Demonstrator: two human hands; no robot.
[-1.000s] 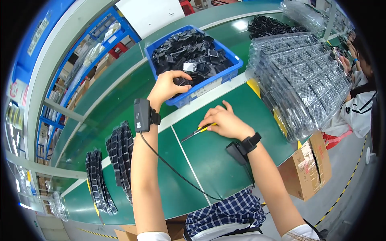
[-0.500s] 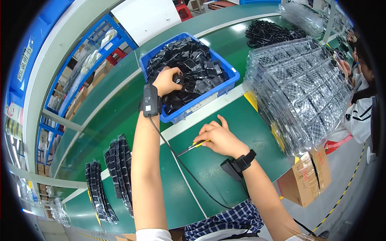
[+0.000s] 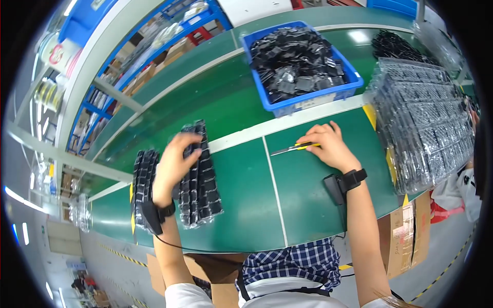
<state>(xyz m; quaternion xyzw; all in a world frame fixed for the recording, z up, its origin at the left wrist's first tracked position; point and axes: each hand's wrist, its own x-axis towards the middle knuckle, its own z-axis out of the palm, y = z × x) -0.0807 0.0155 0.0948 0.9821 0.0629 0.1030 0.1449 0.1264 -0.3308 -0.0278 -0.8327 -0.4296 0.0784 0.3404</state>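
item: slim yellow-and-grey tool (image 3: pixel 297 148). we find it in the right hand (image 3: pixel 333 147), pinched between thumb and fingers, its grey end pointing left.

item: black strips in clear film, two bundles. the right bundle (image 3: pixel 205 190) lies under the left hand (image 3: pixel 174 161); the left bundle (image 3: pixel 144 177) sits just beside that hand, partly hidden by it.

item: hands and arms. left hand, fingers curved, thumb parted from the fingertips; whether it touches the strips we cannot tell. right hand, bent over the tool, one finger lifted. both forearms rise from the lower edge, well apart.

item: green table (image 3: pixel 246 195). its near edge runs before the plaid cloth (image 3: pixel 292 264); we note green surface between right bundle and right hand, crossed by a thin white line (image 3: pixel 277 200). a pale rail (image 3: pixel 236 139) bounds the far side.

item: stack of clear trays (image 3: pixel 423 123), bounding the right hand's room on the right.

item: blue bin (image 3: pixel 318 98), beyond the rail, heaped with black pieces (image 3: pixel 295 61).

item: dark tangled pile (image 3: pixel 395 49), farther off, behind the trays.
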